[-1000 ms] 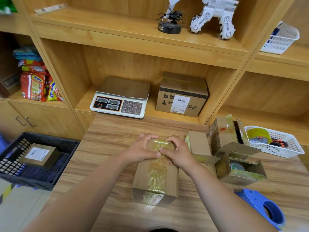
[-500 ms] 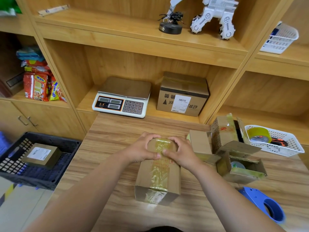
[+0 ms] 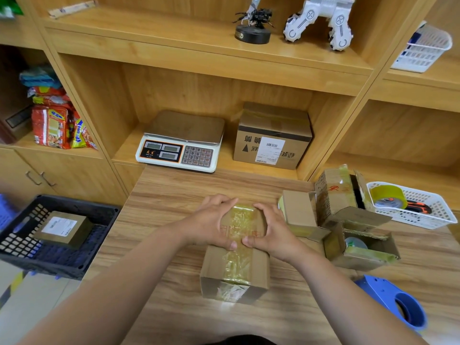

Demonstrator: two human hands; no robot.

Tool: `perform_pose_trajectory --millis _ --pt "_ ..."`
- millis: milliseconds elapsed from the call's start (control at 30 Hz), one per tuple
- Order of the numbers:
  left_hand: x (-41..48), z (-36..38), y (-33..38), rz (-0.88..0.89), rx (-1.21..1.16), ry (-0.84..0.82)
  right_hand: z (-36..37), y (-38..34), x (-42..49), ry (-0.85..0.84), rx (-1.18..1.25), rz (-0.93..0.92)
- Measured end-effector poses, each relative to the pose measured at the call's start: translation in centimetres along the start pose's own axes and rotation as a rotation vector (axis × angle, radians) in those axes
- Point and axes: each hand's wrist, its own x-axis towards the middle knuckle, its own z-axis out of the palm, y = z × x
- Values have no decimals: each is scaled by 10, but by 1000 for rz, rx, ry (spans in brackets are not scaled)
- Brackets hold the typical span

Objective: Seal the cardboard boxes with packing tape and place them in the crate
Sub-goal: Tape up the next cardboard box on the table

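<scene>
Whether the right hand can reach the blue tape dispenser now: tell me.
Probably yes: once the right hand lets go of the box, the tape dispenser lies on open table beside that forearm, nothing between.

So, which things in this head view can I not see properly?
All in the head view:
- Far end of the taped brown cardboard box: covered by the left hand and right hand.
- Black plastic crate: cut by the left edge.
- White label on the small brown box inside it: too small to read.
- White robot model on the top shelf: cut by the top edge.
</scene>
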Motion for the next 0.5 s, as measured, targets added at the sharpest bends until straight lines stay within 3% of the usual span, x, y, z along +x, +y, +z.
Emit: perform_pose_trajectory --millis 500 --pt "11 5 11 -118 -450 245 4 -3 16 218 290 50"
